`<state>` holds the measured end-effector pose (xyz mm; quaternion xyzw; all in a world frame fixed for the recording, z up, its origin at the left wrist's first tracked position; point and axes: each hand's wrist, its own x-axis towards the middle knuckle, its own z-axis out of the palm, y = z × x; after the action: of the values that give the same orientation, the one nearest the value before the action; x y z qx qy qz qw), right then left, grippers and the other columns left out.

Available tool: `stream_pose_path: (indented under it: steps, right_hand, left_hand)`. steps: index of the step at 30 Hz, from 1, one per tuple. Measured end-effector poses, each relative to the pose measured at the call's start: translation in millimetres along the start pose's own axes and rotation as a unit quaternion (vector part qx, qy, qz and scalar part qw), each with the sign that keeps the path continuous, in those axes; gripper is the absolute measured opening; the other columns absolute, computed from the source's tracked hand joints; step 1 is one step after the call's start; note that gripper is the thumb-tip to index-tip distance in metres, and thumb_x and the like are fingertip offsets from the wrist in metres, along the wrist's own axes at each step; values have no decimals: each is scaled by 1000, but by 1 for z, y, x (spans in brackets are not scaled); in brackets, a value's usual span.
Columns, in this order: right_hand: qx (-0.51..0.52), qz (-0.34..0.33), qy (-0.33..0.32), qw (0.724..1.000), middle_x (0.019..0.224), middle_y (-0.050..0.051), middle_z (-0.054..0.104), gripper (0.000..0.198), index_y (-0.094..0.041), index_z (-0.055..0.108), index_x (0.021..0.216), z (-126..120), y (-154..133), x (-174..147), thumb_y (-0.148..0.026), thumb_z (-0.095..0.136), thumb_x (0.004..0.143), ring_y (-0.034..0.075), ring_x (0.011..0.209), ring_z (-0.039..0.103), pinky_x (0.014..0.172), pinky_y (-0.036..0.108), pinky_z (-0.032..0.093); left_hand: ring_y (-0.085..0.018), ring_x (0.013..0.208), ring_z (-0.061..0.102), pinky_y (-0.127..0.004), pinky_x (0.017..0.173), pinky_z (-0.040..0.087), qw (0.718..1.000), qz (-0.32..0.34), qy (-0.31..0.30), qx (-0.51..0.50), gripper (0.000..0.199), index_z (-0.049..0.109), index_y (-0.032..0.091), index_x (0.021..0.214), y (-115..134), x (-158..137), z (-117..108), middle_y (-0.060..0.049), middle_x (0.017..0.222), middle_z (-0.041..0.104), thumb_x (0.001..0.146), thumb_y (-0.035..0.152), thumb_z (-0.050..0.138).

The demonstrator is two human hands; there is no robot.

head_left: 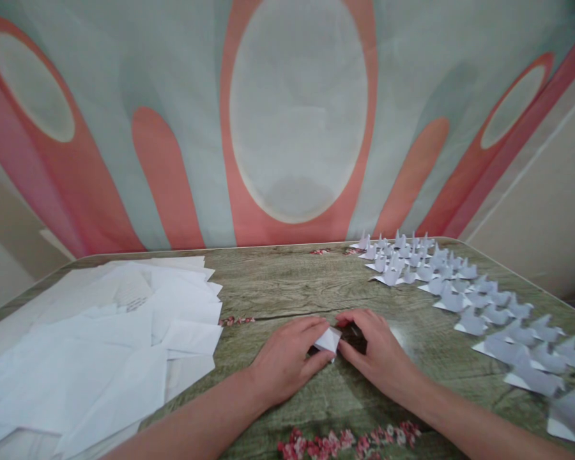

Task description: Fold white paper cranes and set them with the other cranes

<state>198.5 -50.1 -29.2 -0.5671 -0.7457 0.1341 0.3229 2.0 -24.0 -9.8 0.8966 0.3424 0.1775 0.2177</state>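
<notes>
A small piece of folded white paper (pixel 328 340) lies between the fingers and thumb of my left hand (pixel 290 348), low over the middle of the table. Its visible part is a small pointed shape with creased edges. Just to its right is my right hand (pixel 376 348), thumb and forefinger curved with a gap between them. The right thumb tip comes close to the paper's right edge; whether it touches, I cannot tell. My left fingers hide part of the folded paper.
Loose white paper sheets (pixel 110 345) are heaped on the left of the wood-patterned table (pixel 278 281). Several folded paper birds (pixel 453 297) stand in rows along the right side. A patterned coral and grey-green backdrop (pixel 196 128) rises behind the far edge.
</notes>
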Motion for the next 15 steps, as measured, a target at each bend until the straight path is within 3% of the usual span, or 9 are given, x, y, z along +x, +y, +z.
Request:
stream_pose_path:
  steps: [6,15]
  right_hand:
    - [1,2,-11,1000,89,1,60,20,-23,56,92,0,-5,1,-18,59,73,20,85,52,76,34,37]
    - [6,-8,-20,1000,85,1,61,9,-23,59,87,1,-4,3,-25,59,78,20,84,52,76,35,37]
  left_hand:
    - [-18,111,49,-30,98,38,999,-1,16,-31,42,49,23,121,1,1,1,-4,122,54,81,24,58]
    - [-23,105,50,-39,93,36,995,-34,86,-28,42,58,24,111,-3,6,0,-4,110,60,71,29,68]
